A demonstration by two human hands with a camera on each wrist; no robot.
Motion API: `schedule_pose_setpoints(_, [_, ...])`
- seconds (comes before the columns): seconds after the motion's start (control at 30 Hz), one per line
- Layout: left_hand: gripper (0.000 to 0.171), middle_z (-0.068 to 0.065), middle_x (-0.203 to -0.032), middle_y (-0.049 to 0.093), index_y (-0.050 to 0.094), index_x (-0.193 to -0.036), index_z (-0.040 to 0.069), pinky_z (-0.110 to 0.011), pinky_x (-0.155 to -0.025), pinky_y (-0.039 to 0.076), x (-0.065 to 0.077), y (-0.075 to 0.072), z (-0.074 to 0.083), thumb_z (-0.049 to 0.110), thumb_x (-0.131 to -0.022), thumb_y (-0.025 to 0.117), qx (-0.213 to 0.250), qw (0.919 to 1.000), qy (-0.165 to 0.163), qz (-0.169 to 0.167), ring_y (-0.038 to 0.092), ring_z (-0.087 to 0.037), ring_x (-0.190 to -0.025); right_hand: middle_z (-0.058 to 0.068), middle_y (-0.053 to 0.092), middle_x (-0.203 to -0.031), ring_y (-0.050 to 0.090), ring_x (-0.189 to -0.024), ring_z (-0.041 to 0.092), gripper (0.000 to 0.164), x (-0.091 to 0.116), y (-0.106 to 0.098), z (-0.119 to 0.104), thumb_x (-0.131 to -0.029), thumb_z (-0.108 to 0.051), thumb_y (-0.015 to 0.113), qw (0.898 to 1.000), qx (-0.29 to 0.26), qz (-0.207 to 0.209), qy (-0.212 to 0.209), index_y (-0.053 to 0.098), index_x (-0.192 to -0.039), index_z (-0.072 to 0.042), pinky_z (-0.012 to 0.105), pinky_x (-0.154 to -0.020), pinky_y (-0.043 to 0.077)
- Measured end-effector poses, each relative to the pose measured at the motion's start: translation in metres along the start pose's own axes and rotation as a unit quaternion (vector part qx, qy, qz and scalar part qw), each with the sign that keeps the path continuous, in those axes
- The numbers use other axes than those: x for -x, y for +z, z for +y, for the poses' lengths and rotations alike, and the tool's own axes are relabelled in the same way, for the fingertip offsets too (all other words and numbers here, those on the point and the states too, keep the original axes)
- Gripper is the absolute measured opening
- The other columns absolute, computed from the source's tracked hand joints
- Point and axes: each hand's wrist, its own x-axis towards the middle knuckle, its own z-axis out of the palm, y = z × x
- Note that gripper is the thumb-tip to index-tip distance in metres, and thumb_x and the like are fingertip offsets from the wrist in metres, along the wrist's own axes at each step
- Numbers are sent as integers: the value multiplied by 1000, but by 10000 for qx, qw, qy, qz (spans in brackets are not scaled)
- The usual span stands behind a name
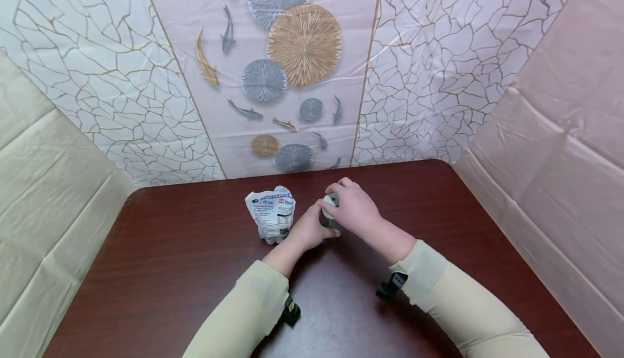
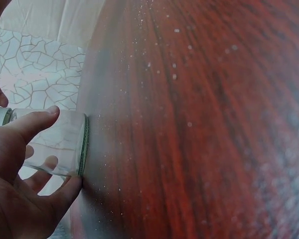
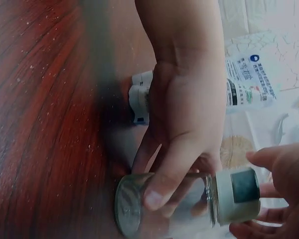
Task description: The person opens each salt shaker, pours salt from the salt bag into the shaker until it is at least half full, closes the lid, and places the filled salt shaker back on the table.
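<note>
A clear glass jar (image 3: 189, 219) with a white lid (image 3: 226, 196) bearing a dark green square stands upright on the table. Around its body the left hand (image 1: 310, 229) is wrapped, thumb on one side and fingers on the other. The right hand (image 1: 355, 206) reaches over the top, its curled fingers and thumb about the lid; part of the lid shows between them in the head view. Through the glass no contents can be made out in the left wrist view. Close to the left hand is a white printed pouch (image 1: 273, 214), standing upright.
The dark red-brown wooden table (image 1: 195, 293) extends all around the hands. Patterned cloth (image 1: 414, 76) hangs behind its far edge, and plain pale cloth (image 1: 551, 157) flanks both sides. Each wrist carries a small black camera (image 1: 291, 310).
</note>
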Motion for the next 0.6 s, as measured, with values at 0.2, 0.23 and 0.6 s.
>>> schedule_pose_setpoints(0.2, [68, -6, -134, 57, 47, -140, 14, -38, -100, 44, 0, 1, 2, 19, -82, 83, 65, 10000, -57, 37, 56, -19, -118, 7, 60, -103, 60, -91, 28, 32, -2, -1, -5, -89, -44, 71, 9995, 283, -14, 133, 74, -104, -15, 42, -76, 51])
schedule_pose_setpoints(0.23, [68, -6, -134, 57, 47, -139, 14, -38, -100, 44, 1, 0, 2, 19, -82, 83, 75, 9999, -62, 39, 56, -20, -117, 7, 60, -103, 60, -91, 28, 32, -3, -2, -6, -89, -43, 71, 9994, 331, -33, 126, 74, -104, -15, 42, -77, 51])
schedule_pose_setpoints(0.6, [85, -8, -140, 54, 36, -150, 17, -41, -102, 43, -1, -1, -1, 25, -81, 84, -66, 10000, -48, 5, 53, -22, -124, 5, 63, -111, 62, -100, 24, 32, -3, -9, -6, -93, -37, 69, 9961, 670, -418, -401, 75, -116, -16, 39, -83, 52])
